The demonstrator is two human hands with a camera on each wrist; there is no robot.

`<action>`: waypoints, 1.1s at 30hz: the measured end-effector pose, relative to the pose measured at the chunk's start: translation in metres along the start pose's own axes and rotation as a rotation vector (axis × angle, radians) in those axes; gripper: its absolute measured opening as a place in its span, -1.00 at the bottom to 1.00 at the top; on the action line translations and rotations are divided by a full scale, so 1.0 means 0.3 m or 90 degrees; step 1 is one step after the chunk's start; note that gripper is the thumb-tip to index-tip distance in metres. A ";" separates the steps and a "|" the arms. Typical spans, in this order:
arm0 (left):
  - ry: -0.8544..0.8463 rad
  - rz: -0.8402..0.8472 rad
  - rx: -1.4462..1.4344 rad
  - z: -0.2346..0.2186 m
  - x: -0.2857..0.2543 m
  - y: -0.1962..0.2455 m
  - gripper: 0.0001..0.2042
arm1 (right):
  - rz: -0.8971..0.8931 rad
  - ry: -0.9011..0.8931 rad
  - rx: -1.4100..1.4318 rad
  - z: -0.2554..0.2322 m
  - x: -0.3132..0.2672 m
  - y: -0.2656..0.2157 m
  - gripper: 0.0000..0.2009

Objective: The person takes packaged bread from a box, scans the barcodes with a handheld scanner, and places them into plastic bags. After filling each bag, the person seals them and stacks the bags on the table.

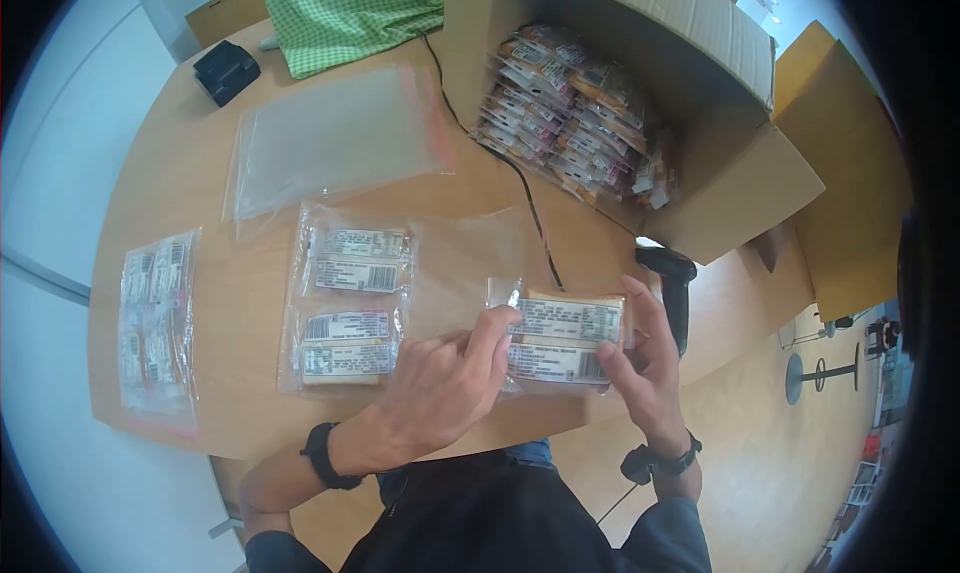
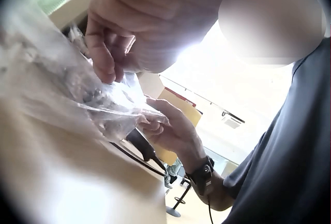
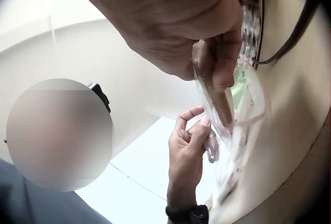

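My right hand [image 1: 652, 368] grips a wrapped bread pack [image 1: 565, 341] by its right end, thumb on the printed label and fingers along the far edge. Tan crust shows through its wrapper. My left hand [image 1: 445, 388] is at the pack's left end, its thumb and forefinger pinching thin clear plastic. That plastic appears to be the open right side of a large clear bag [image 1: 465, 235], which lies flat with two labelled packs [image 1: 350, 343] inside. In the left wrist view the left hand [image 2: 121, 42] has curled fingers on crinkled film. The right wrist view shows the pack edge-on under the right hand [image 3: 181, 22].
A filled clear bag [image 1: 158, 323] lies at the table's left. Behind are flat empty bags [image 1: 335, 138], a black device [image 1: 226, 71] and a green checked cloth [image 1: 350, 18]. An open carton [image 1: 715, 173] holds many packs [image 1: 575, 113]. A black scanner [image 1: 672, 283] and cable [image 1: 525, 188] lie nearby.
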State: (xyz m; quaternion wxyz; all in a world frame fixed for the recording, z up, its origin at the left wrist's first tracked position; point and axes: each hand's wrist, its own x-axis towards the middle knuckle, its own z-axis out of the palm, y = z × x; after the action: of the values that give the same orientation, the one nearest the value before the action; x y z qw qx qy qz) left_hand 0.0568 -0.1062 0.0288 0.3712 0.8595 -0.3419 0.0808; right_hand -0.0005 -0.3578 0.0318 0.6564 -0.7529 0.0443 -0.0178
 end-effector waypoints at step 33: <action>0.028 -0.206 -0.225 -0.037 -0.035 -0.014 -0.82 | -0.063 -0.019 -0.044 -0.005 -0.050 0.017 -0.28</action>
State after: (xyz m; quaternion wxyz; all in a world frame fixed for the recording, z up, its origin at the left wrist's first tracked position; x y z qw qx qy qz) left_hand 0.0529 -0.0908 0.0302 0.5315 0.8228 -0.2000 -0.0219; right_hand -0.0159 -0.3588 0.0275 0.6289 -0.7766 -0.0023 -0.0374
